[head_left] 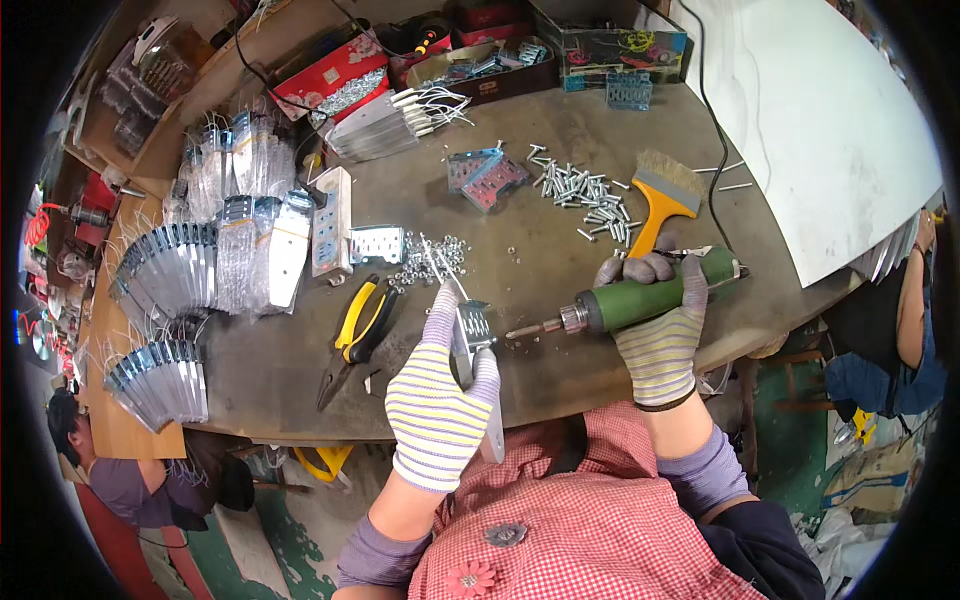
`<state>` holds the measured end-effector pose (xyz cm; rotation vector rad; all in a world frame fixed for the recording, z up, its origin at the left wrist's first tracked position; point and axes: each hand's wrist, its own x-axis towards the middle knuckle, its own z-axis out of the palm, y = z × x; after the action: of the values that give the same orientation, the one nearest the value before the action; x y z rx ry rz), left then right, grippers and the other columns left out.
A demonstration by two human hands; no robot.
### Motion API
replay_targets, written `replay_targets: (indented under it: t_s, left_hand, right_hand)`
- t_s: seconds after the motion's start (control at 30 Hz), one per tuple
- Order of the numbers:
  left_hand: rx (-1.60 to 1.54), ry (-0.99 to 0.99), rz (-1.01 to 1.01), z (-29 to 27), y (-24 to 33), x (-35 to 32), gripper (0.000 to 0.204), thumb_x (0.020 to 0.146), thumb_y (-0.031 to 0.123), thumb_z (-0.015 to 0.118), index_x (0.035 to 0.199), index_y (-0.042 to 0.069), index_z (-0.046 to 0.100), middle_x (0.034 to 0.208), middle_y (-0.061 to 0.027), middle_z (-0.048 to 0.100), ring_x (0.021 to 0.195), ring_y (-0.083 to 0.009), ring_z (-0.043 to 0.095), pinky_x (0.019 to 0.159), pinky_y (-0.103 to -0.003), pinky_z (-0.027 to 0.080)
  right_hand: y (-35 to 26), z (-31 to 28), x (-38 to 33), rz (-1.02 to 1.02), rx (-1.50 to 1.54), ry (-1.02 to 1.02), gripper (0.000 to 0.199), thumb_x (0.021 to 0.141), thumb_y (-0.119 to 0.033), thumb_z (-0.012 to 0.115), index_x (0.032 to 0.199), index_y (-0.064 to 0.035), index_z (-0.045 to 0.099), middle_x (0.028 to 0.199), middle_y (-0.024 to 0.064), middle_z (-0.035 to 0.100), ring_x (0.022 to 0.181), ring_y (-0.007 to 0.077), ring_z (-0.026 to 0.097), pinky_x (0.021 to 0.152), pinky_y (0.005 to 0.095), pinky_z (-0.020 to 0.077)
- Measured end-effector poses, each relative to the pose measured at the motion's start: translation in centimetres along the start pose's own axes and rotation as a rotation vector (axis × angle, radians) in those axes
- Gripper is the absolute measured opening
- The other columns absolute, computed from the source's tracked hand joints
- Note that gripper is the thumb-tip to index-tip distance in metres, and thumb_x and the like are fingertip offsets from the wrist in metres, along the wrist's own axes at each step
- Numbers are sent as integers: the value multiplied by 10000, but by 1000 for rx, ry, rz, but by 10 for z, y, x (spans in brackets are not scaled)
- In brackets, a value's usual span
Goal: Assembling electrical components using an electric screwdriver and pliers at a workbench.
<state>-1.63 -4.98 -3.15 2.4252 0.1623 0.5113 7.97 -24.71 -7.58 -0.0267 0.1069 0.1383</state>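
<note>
Head view: left hand (438, 400) clamps a bracket (472, 335) upright at the tabletop (560, 260) edge. Right hand (660, 335), grip closed on the driver (640, 300), levels its bit at it.

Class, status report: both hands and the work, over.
Left hand grips metal bracket. Right hand grips green power screwdriver, bit toward bracket. Nothing between them.

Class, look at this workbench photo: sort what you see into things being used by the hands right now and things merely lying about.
In use:
left hand holding perforated silver metal bracket
right hand gripping green-handled electric screwdriver

Lying about:
yellow-handled pliers
yellow-handled paintbrush
scattered silver screws
white power strip
</note>
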Motion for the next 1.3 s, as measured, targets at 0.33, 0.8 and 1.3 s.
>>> replay_targets:
  t_s: [0.33,0.8,1.3]
  left_hand:
    - [-31,-30,-31,5,4,0,577,805,4,619,1363,2,475,937,-112,679,737,-127,634,709,-250,512]
    - [-11,-42,2,4,5,4,581,798,31,617,1363,15,480,983,-164,682,808,-252,684,760,-313,530]
    - [-5,2,92,12,8,5,577,782,74,624,1341,25,489,976,-177,677,779,-321,674,739,-359,535]
  right_hand:
    - [10,3,0,15,41,14,231,878,-256,635,1051,-107,601,681,-64,312,640,89,350,923,356,391]
    - [10,4,1,-9,43,24,218,890,-230,620,1072,-110,598,708,-58,376,680,94,408,955,389,398]
    - [11,0,0,-10,14,-7,174,884,-230,636,1019,-123,617,716,-59,378,706,96,427,967,406,408]
